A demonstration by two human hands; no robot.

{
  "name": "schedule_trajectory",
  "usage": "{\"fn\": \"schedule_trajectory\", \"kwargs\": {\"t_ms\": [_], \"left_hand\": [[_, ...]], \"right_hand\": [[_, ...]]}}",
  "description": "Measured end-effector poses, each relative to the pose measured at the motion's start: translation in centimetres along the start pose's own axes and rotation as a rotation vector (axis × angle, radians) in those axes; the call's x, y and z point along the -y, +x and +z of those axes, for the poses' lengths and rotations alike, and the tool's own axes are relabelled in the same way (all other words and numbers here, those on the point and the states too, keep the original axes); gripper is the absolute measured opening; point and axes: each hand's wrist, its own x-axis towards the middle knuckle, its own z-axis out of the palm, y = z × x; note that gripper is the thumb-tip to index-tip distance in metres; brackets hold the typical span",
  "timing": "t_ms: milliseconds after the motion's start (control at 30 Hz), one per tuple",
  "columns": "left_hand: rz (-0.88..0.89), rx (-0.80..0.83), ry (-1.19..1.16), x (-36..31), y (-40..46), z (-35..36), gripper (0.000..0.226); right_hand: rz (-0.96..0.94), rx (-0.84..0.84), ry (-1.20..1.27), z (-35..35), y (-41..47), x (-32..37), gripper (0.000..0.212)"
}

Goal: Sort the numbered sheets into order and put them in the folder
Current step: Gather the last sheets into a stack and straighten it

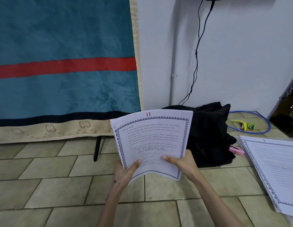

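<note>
Behind held sheets (pixel 150 141), black bag (pixel 209 135).

Sheet stack (pixel 152 141) upright, top pg marked 11, curved; second pile (pixel 273 171) flat on floor at right, top marked 6.

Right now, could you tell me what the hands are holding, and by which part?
Both hands hold the sheets, topped by the one marked 11, by the bottom corners: left hand lower left, right hand lower right.

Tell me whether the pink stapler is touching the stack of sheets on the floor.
Apart. The head view shows bare tile between the pink stapler, which lies against the black bag, and the stack of sheets.
</note>
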Motion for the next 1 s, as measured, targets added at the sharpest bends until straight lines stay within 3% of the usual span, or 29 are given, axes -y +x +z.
{"fn": "schedule_trajectory", "kwargs": {"t_ms": [300, 467, 633, 833, 933, 1000], "left_hand": [[0.007, -0.005, 0.049, 0.6, 0.5, 0.5, 0.023], [-0.068, 0.096, 0.05, 0.6, 0.3, 1.9, 0.02], [-0.215, 0.393, -0.163, -0.3, 1.0, 4.8, 0.069], [-0.315, 0.457, -0.437, -3.7, 5.0, 10.5, 0.054], [-0.312, 0.491, -0.636, -4.2, 6.0, 13.1, 0.031], [-0.319, 0.484, -0.754, -4.4, 6.3, 14.3, 0.028]], "right_hand": [[0.034, -0.031, -0.034, 0.0, -0.1, -0.1, 0.021], [0.062, -0.008, -0.096, -2.5, -0.3, 1.0, 0.016], [0.186, 0.028, -0.103, -7.8, -1.3, 1.4, 0.028], [0.325, 0.055, -0.05, -12.4, -3.9, 0.6, 0.037], [0.374, 0.071, -0.022, -14.0, -4.7, 0.3, 0.04], [0.406, 0.088, -0.021, -14.8, -5.1, 0.1, 0.041]]}}
